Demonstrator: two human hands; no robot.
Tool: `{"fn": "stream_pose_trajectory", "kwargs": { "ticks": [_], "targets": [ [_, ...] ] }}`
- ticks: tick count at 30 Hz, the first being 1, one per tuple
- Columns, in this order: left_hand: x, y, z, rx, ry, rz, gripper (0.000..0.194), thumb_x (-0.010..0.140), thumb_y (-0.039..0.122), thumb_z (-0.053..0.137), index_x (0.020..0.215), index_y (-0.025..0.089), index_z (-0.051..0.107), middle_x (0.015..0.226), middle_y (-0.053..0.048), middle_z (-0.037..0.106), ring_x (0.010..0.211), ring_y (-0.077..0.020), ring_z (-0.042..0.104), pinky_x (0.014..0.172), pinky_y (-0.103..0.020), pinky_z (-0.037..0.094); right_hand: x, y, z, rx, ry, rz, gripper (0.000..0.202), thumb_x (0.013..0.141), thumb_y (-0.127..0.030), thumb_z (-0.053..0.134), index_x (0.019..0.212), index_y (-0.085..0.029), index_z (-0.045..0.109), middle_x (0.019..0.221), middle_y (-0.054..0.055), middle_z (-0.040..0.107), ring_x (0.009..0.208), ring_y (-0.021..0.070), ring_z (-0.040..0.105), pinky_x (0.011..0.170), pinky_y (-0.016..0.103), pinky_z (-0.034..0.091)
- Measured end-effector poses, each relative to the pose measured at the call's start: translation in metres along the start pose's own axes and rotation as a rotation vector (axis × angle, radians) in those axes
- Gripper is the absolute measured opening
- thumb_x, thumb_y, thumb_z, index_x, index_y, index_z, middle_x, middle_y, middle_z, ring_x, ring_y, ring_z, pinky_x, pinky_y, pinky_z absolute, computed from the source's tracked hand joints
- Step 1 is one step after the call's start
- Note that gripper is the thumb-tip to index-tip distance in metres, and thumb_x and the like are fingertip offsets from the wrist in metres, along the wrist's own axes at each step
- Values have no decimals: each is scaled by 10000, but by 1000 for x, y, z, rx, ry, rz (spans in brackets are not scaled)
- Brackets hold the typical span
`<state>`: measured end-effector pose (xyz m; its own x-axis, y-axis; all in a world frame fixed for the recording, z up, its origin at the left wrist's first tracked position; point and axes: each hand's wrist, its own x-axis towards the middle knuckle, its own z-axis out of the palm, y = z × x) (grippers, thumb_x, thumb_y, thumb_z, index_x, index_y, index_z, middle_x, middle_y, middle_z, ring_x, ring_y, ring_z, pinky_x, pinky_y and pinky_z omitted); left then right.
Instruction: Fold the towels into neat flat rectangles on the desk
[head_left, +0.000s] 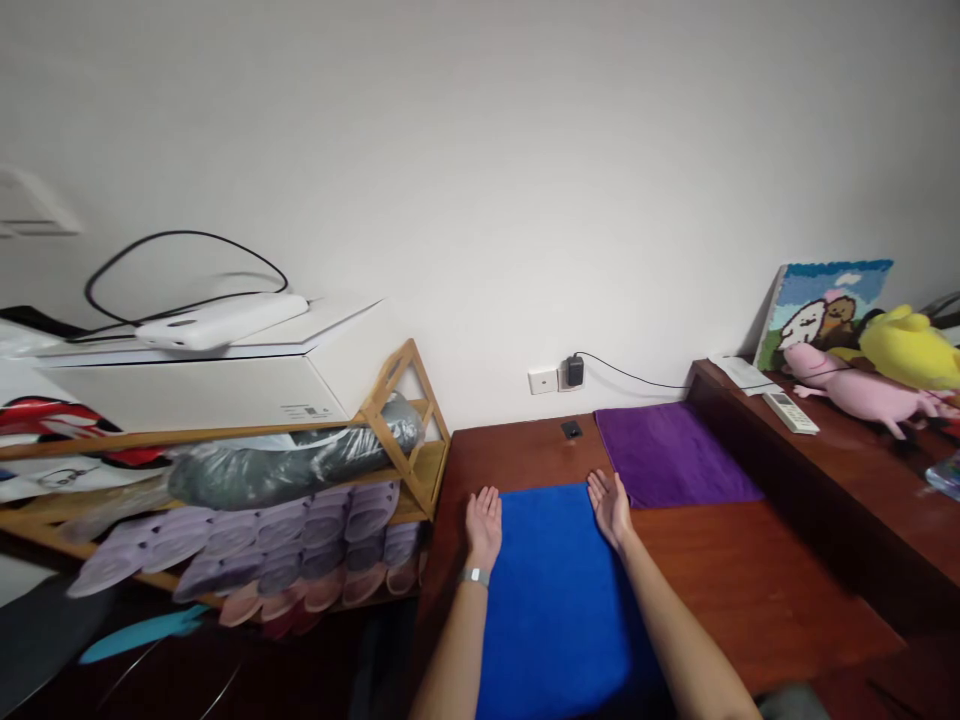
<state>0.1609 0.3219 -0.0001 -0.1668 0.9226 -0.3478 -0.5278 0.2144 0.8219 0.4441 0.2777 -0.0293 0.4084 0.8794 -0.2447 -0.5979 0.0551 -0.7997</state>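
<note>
A blue towel (551,600) lies spread flat on the reddish-brown wooden desk (517,455). At its far left corner is my left hand (484,525), palm up with fingers stretched out and nothing in them; a light band circles that wrist. My right hand (611,508) is at the far right corner, palm turned inward, fingers extended and holding nothing. Whether either hand touches the cloth I cannot tell. Just beyond my right hand a purple towel (675,455) lies flat on the desk, close to the blue one.
Left stands a wooden rack (409,465) with several slippers (225,535) and a white box (187,385) on top. A black plug (574,370) sits in the wall socket. On the raised ledge at right are a remote (791,413), a pink plush toy (855,390) and a picture (825,305).
</note>
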Motion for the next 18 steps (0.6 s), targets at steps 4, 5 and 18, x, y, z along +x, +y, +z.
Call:
{"fn": "stream_pose_trajectory", "kwargs": {
  "ticks": [4,5,18],
  "targets": [
    [-10,-8,11,43,-57,71,604,1014,644,478,1386,243,735,1669,-158,603,1645,-302,441,1365,-488,390,-12,2,16,38,-35,-29,692,904,-814,552,1307,-295,766,1519,104,714,1565,308,533,1335,547,397],
    [-16,-14,15,52,-91,86,584,1010,639,500,1359,245,752,1655,-151,621,1637,-302,454,1373,-495,378,-17,5,20,40,-59,-49,689,910,-812,553,1321,-302,767,1544,91,700,1579,306,516,1342,539,387],
    [-19,-10,-23,132,-42,131,385,1017,474,559,1212,234,787,1475,-163,744,1550,-316,573,1361,-563,392,-21,-7,-35,-124,-1,-24,720,819,-838,648,1241,-274,795,1481,131,738,1548,361,547,1317,586,413]
  ]
}}
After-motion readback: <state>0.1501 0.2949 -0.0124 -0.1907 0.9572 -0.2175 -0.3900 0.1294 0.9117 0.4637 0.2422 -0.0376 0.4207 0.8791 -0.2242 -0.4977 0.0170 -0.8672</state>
